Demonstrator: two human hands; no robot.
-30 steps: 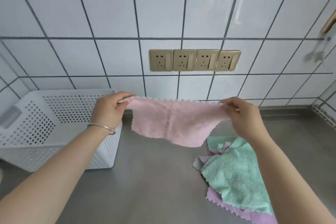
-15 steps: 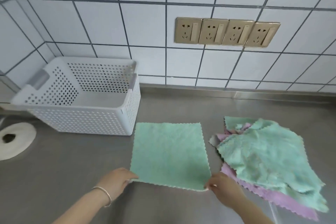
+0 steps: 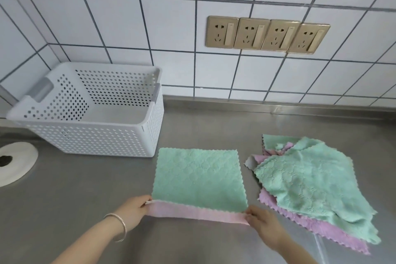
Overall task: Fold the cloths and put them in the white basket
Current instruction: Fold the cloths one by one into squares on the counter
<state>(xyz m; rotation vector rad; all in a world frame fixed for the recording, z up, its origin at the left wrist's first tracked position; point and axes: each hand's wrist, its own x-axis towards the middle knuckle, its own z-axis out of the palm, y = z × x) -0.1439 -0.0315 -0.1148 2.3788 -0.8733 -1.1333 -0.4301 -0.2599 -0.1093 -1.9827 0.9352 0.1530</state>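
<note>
A square cloth [image 3: 199,176], green on top and pink underneath, lies flat on the steel counter in front of me. Its near edge is turned up, showing a pink strip. My left hand [image 3: 134,210] pinches the near left corner and my right hand [image 3: 262,224] pinches the near right corner. The white perforated basket [image 3: 102,139] stands at the back left with nothing visible inside. A loose pile of green and pink cloths [image 3: 310,186] lies to the right.
A tiled wall with a row of gold sockets [image 3: 266,35] runs behind the counter. A white round disc with a hole [image 3: 15,163] sits at the left edge. The bare steel counter [image 3: 85,188] stretches between the disc and the spread cloth.
The cloth went from hanging pink-side towards me in the air to lying green-side up on the counter. Both hands have now lifted its near edge, exposing a pink strip.
</note>
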